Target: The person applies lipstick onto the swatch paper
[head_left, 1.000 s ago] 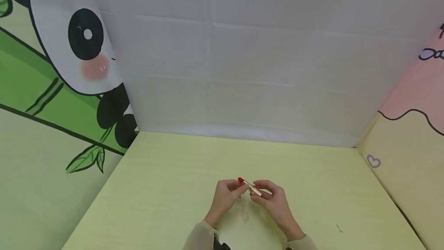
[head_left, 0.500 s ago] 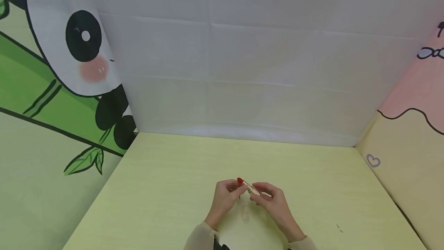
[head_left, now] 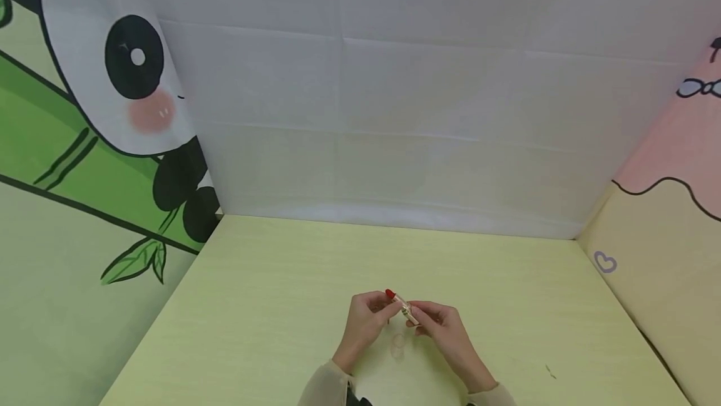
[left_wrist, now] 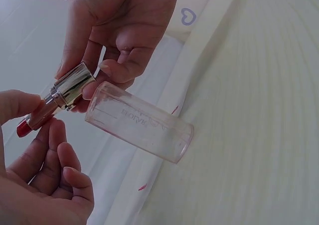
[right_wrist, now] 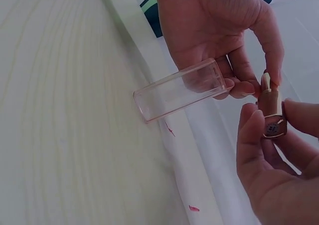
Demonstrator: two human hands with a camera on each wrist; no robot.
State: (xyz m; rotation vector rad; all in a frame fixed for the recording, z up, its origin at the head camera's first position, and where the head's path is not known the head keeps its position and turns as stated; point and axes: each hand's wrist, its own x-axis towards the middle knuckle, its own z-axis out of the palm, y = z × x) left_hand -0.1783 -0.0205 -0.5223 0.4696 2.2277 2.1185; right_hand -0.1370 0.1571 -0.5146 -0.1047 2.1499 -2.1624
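Note:
A gold lipstick (head_left: pixel 413 318) with its red tip showing is held above the table between my two hands, slanting so the tip points to the far left. My left hand (head_left: pixel 363 323) pinches the slim tube just behind the red tip (left_wrist: pixel 23 128), as the left wrist view shows. My right hand (head_left: pixel 450 337) grips the gold base (left_wrist: pixel 75 83) between thumb and fingers. The right wrist view shows a round label (right_wrist: pixel 272 129) on the base's end. A clear, pinkish cap (left_wrist: pixel 142 122) stands upright on the table beneath the hands, apart from the lipstick; it carries faint lettering.
The pale yellow table (head_left: pixel 270 306) runs back to a white sheet (head_left: pixel 405 112). Painted side walls stand left (head_left: pixel 56 306) and right (head_left: pixel 664 281). A small dark mark (head_left: pixel 550 371) lies on the table at the right.
My right thumb and fingers have shifted on the lipstick base, the thumb moving up along it, as if turned. My left hand and the standing cap have stayed in place.

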